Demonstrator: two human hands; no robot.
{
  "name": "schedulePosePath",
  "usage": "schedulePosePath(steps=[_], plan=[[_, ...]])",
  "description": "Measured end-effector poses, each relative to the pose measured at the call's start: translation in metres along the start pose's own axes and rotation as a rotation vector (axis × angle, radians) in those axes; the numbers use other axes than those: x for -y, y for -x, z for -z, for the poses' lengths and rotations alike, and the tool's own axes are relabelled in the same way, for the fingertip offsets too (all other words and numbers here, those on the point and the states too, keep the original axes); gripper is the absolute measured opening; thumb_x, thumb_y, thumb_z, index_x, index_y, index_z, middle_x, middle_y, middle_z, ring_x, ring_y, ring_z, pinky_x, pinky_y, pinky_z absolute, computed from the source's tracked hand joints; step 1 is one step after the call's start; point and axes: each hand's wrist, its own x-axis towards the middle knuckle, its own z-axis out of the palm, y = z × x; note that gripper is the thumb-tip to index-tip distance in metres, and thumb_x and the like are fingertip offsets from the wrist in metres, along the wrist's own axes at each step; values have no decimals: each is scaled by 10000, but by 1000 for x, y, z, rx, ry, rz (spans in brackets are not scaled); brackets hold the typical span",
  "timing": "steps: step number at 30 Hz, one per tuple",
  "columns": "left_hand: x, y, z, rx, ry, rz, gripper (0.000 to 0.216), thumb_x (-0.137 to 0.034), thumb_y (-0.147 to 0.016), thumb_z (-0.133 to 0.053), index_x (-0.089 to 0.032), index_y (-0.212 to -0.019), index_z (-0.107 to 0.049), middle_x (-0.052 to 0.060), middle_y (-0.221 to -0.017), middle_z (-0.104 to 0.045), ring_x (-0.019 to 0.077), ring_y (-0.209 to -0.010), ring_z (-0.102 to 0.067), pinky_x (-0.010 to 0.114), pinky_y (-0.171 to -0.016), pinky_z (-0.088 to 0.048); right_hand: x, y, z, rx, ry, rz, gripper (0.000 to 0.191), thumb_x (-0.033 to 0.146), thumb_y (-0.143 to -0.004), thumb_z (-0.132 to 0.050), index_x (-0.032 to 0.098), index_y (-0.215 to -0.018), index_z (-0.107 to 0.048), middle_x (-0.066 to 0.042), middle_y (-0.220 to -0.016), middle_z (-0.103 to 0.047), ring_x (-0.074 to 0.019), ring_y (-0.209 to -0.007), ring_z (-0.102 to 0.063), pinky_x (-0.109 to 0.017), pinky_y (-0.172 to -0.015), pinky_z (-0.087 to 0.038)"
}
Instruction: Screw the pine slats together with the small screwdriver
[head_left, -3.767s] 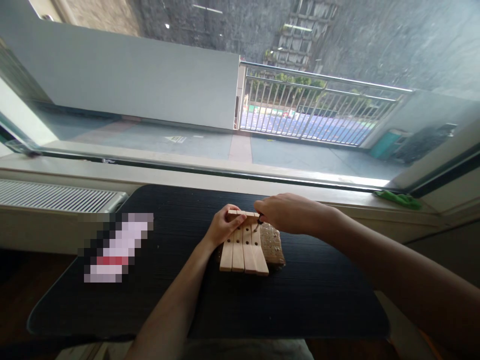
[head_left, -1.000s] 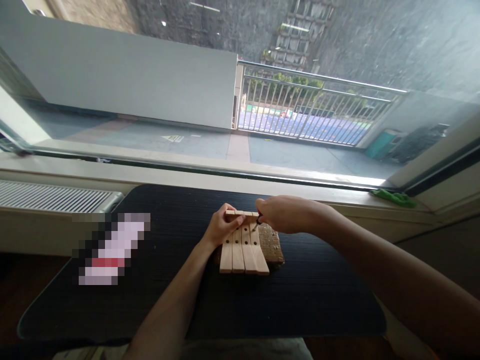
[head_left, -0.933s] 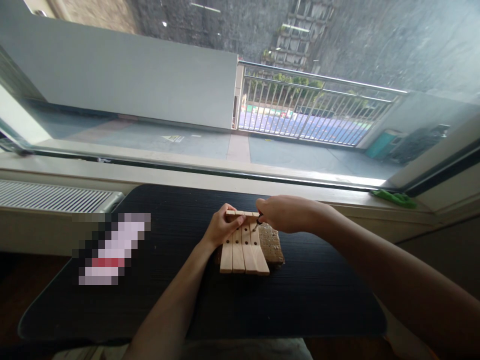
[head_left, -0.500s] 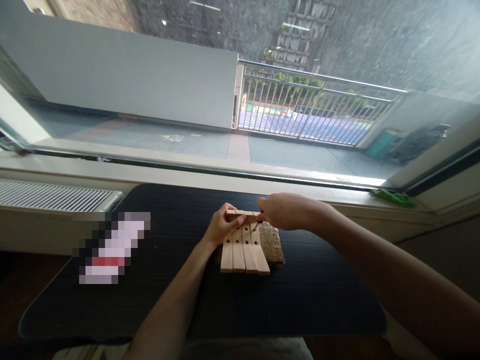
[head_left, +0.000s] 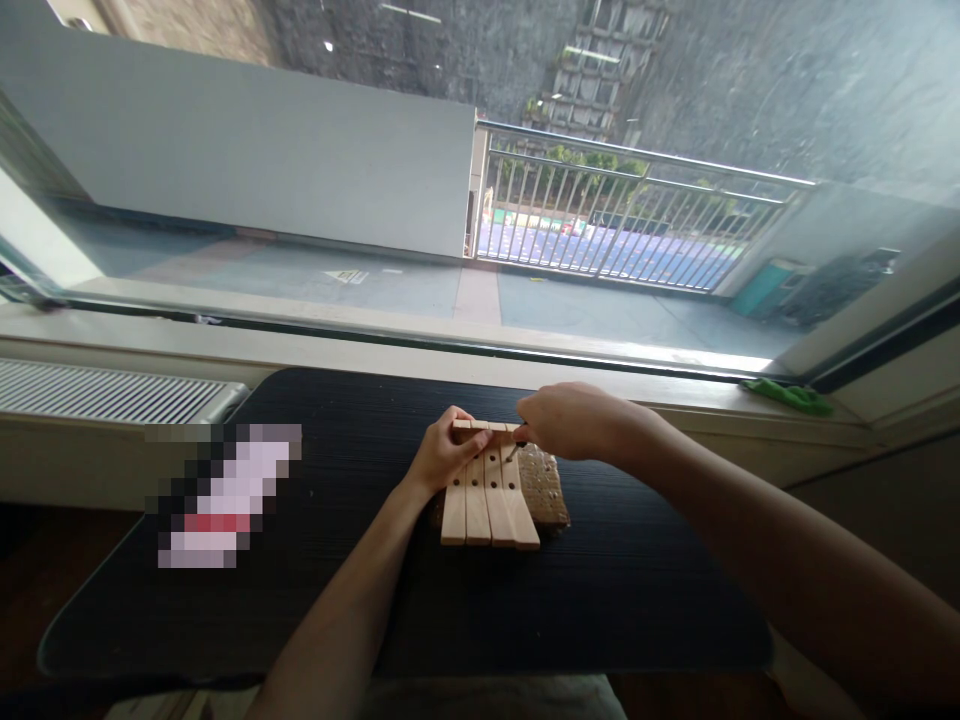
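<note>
Little has shifted since the earlier frames: our right hand (head_left: 566,422) sits a touch higher, all else as before.

Item: wooden slats (head_left: 486,492), pale, smooth, four long bars laid side by side, each drilled with round holes, a cross piece at their far end. Placed at centre frame, on a brown perforated board (head_left: 546,488) that shows at their right edge.

Left hand (head_left: 444,455): fingers curled over the slats' far left corner, pinning it, forearm entering from the lower middle.

Right hand: closed in a pinch on a small dark tool (head_left: 516,446), its tip at the rightmost slat's far end; arm entering from the lower right.

Support: black table (head_left: 360,600), rounded corners, fine ribbed grain.

Surroundings: white ribbed radiator (head_left: 112,393) at left; green cloth (head_left: 787,396) on the sill at right.
</note>
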Motion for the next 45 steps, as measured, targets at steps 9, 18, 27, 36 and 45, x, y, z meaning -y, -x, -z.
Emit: schedulePosePath(steps=[9,18,27,36,45], plan=[[-2,0,0,5,11,15,363,-491,-727,-696,-184,-842,-539,-28,-671,-578,131,-614,-525,224,-551,-394,-1,-4,-3,-4,42,-1,362,366,-964,-460,136,-893,-730,-160,-862,-729,-248,-783,-677,-291,-555,-399],[-3,1,0,7,26,2,345,-481,-734,-688,-185,-828,-537,-28,-671,-582,126,-604,-518,222,-545,-394,-5,5,-11,-144,-98,142,279,169,-894,-468,144,-1147,-583,-155,-991,-696,-248,-811,-659,-336,-630,-429],[-5,1,0,-16,10,13,352,-479,-703,-694,-182,-826,-553,-23,-680,-574,129,-613,-517,228,-557,-396,-4,5,-7,-148,-8,233,215,67,-863,-543,217,-894,-694,-110,-968,-708,-248,-827,-652,-352,-665,-414],[-5,1,1,-8,-3,-3,342,-476,-716,-685,-182,-838,-559,-15,-696,-603,140,-637,-549,233,-574,-419,-2,3,-8,-152,34,258,255,-36,-797,-555,179,-832,-688,-128,-912,-716,-247,-781,-663,-333,-606,-397],[-7,1,1,-18,-4,10,349,-481,-702,-695,-184,-827,-563,-19,-688,-591,136,-630,-534,230,-568,-410,3,7,-5,-98,12,122,266,-9,-819,-546,218,-818,-685,-111,-925,-733,-249,-833,-672,-335,-647,-426]])
